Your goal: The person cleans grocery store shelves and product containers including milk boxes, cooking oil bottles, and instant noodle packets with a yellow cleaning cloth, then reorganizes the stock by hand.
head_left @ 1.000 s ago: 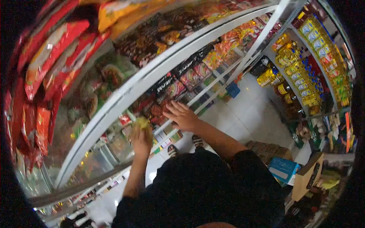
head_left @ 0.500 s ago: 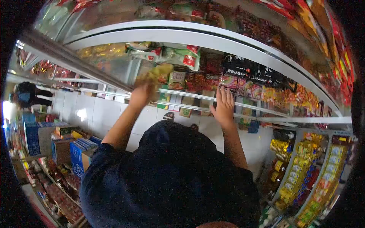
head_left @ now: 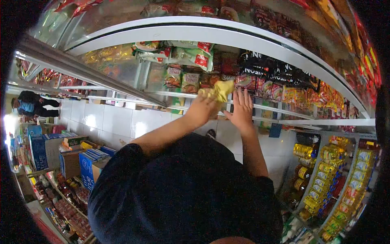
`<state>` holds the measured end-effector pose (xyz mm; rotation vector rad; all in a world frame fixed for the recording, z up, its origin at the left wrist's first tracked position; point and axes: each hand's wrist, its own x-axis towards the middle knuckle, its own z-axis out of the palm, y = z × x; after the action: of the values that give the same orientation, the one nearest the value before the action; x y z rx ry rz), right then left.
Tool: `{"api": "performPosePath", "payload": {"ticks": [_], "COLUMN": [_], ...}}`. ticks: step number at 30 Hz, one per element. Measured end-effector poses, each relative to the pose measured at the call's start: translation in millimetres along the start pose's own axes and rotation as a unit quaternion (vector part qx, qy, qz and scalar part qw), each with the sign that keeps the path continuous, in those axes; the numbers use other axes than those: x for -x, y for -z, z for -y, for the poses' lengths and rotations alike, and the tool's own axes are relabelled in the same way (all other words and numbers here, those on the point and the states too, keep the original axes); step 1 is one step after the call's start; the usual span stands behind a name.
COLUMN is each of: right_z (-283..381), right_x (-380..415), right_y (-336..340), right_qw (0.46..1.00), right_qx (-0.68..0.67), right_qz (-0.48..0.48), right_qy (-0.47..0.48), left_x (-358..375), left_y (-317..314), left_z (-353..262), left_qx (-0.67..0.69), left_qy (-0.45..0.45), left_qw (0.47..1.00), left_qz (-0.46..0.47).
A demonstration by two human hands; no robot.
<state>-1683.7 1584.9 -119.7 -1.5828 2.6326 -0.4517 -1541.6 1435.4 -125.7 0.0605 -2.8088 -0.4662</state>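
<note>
A crumpled yellow cloth (head_left: 224, 89) is held in my left hand (head_left: 203, 106), over the front edge of a glass-fronted shelf (head_left: 174, 94). My right hand (head_left: 242, 109) lies palm down at the same edge, just right of the cloth, fingers spread and holding nothing. Behind the cloth stand packets marked Cung Dinh (head_left: 190, 82) and other noodle packets. Black packets (head_left: 260, 67) lie behind my right hand, and green and white packets (head_left: 191, 56) sit further left.
A sliding glass door frame (head_left: 93, 73) slants across the left. Blue cartons (head_left: 86, 164) stand on the floor at the left. Bottles of yellow oil (head_left: 321, 179) fill racks at the right. A person in dark clothes (head_left: 34, 103) is at the far left.
My left hand has moved right along the shelf edge with the yellow cloth and is now close to my right hand. My right hand has hardly moved.
</note>
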Motion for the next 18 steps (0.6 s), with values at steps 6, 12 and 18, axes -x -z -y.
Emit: {"api": "performPosePath", "payload": {"ticks": [6,12,18], "right_z": [24,21,-125], "right_x": [3,-7,4], "right_y": [10,-5,30], "right_qw": [0.961,0.961,0.911], "right_qx": [-0.275,-0.257,0.054], "right_qz": [-0.018,-0.1,-0.222], "right_qy": [0.041,-0.01,-0.342], "left_x": [-25,-16,10], "left_y": [34,9,52], "left_z": [-19,-9,40], "left_qx": [0.466,0.568,0.063], "left_qy": [0.174,0.175,0.134], "left_qw": [0.866,0.804,0.989], "left_qz": [0.048,0.013,-0.028]}}
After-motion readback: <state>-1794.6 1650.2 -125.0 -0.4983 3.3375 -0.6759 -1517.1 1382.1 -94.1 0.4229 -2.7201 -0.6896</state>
